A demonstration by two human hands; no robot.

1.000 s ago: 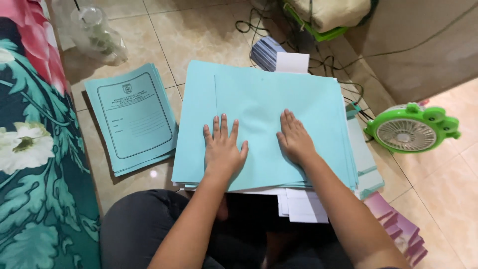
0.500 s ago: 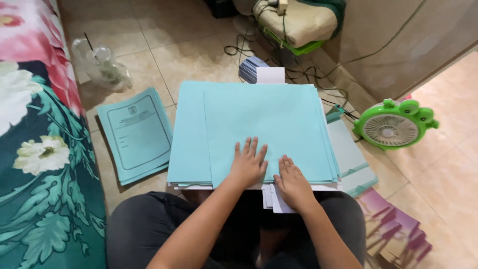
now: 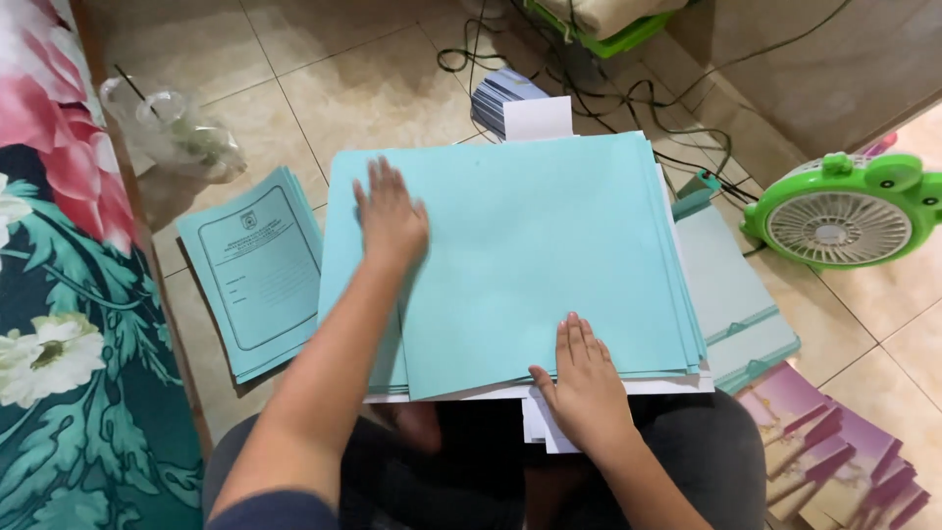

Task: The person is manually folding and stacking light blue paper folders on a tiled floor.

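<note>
- Vs half a sec ago: both hands sat together near the bottom edge of the stack; now our left hand (image 3: 391, 216) has slid up toward the top-left corner, and our right hand (image 3: 584, 378) stays low at the near edge. The camera has also tipped, so the fan sits higher in view.
- Far left: floral fabric (image 3: 59, 324), pink and green w/ white flowers, soft-looking, edging the tiled floor (image 3: 324, 88).
- Upper left: a clear plastic cup (image 3: 172, 123), crumpled, w/ a dark straw.
- Next: a small pile of printed teal covers (image 3: 257, 275), matte paper w/ a black frame and text block, lying flat on the tiles just beside the main stack.
- Centre: the stack of teal sheets (image 3: 530, 245) rests across our lap, above the dark trousers; plain, matte, rectangular, edges slightly fanned at right, white pages showing underneath.
- Left hand lies flat on the top sheet, fingers together, palm down. Right hand presses the near edge, fingers together and extended, thumb off the edge over the white pages.
- Behind the stack: a blue-grey booklet pile (image 3: 505, 98) and black cables.
- Right: teal folders w/ bands (image 3: 736, 314), a green plastic fan (image 3: 844, 211) w/ a round white grille, and pink-purple printed sheets (image 3: 834, 451) fanned on the floor.
</note>
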